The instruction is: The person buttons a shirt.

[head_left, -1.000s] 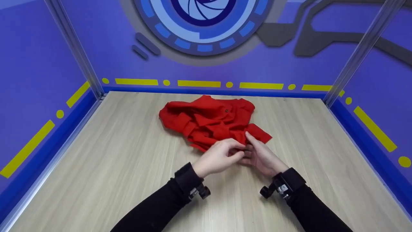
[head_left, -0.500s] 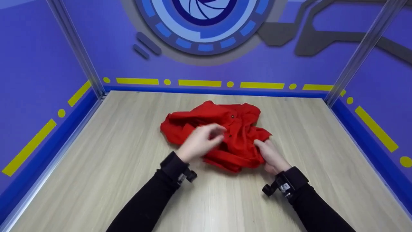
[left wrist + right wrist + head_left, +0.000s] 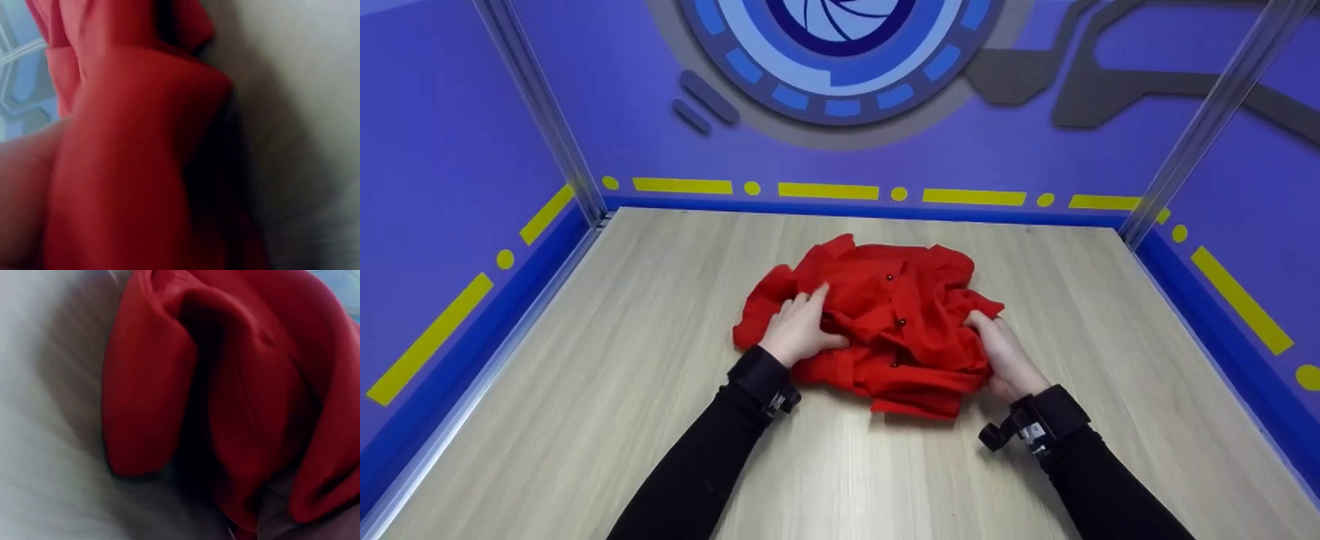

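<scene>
A crumpled red shirt (image 3: 870,289) with dark buttons down its front lies in folds on the table. My left hand (image 3: 797,330) rests on the shirt's left part, thumb and fingers spread apart. On the right edge, my right hand (image 3: 1009,358) grips the cloth with the thumb on top; its other fingers are mostly hidden below. Red folds (image 3: 124,146) fill much of the blurred left wrist view. In the right wrist view, the shirt's hanging folds (image 3: 146,394) hide most of the right hand.
The pale wood-grain table (image 3: 645,315) runs back to a blue-purple wall (image 3: 810,165) with yellow marks. Side walls and metal corner posts (image 3: 1207,112) enclose it. A small camera (image 3: 996,436) sticks out from the right wrist.
The right hand has taken hold of the shirt's right edge. The left hand has moved left, away from the right hand, onto the cloth. The shirt has spread toward the front, showing more buttons.
</scene>
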